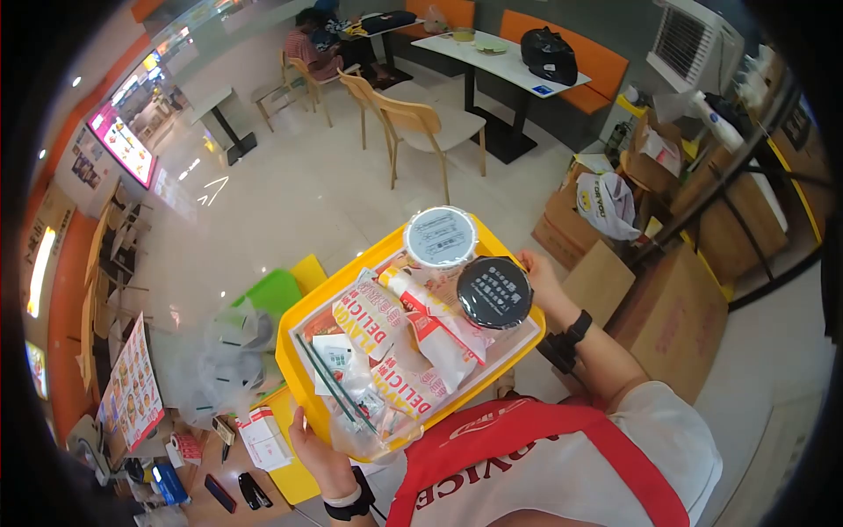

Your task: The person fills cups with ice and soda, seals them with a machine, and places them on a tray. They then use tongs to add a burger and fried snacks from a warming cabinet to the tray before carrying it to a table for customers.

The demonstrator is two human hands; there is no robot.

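Observation:
A yellow tray [288, 356] is held tilted in front of my body by both hands. My left hand [320, 461] grips its lower left edge, fingers partly hidden. My right hand [546, 285] holds the right edge, beside a cup with a black lid [494, 292]. Behind that stands a cup with a clear-sealed top [441, 237]. Two printed paper food bags [373, 323] lie on the tray, with a red-and-white wrapped item [443, 341] beside them. Green straws [334, 384], a white packet [335, 354] and clear plastic wrapping [373, 430] lie at the left end.
Below left, a counter [198, 505] carries a phone [219, 494], a stapler [255, 490], a menu stand [133, 386] and clear bags [228, 356]. Cardboard boxes [672, 325] stand at right. Ahead are wooden chairs [426, 127], a white table [492, 57] and a seated person [320, 57].

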